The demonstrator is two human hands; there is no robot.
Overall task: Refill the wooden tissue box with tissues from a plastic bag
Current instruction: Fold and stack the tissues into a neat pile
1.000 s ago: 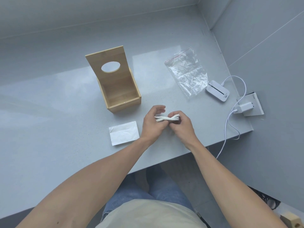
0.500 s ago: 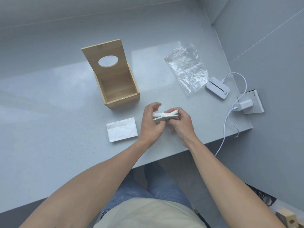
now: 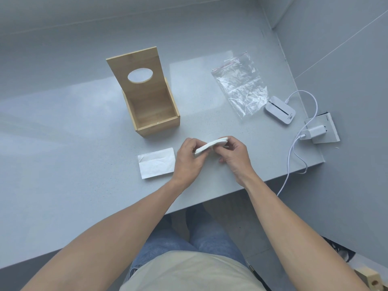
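The wooden tissue box stands on the grey counter with its lid, which has an oval hole, tipped up and open; the inside looks bare. A thin stack of white tissues is held just above the counter, in front of the box. My left hand pinches its left end and my right hand pinches its right end. One folded white tissue lies flat on the counter to the left of my hands. The clear plastic bag with a red zip strip lies flat and empty at the back right.
A small white device sits right of the bag, its white cable looping to a charger in a wall socket. The counter's front edge runs just below my wrists. A wall corner closes off the right side.
Both hands have kept hold of the tissue stack and tilted it, so its left end now dips lower. The camera has shifted slightly; nothing else on the counter has moved.
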